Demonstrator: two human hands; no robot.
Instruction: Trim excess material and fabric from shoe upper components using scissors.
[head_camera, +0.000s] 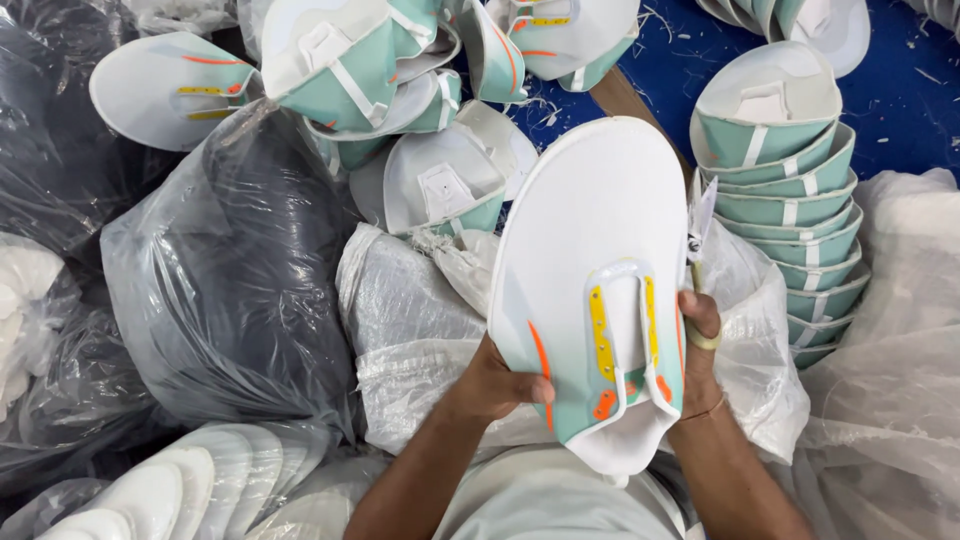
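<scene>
I hold a flat white shoe upper (590, 240) with a mint green heel end, yellow eyelet strips and orange accents. My left hand (500, 382) grips its lower left edge. My right hand (698, 345) grips its right edge and also holds a small pair of scissors (698, 228), whose blades point up beside the upper. A ring-like band sits on a finger of the right hand.
A nested stack of mint and white uppers (790, 200) stands at the right. More loose uppers (380, 70) lie at the top. Dark plastic bags (220, 280) fill the left, white sacks (410, 320) the middle and right. White pieces (190, 490) fan out at bottom left.
</scene>
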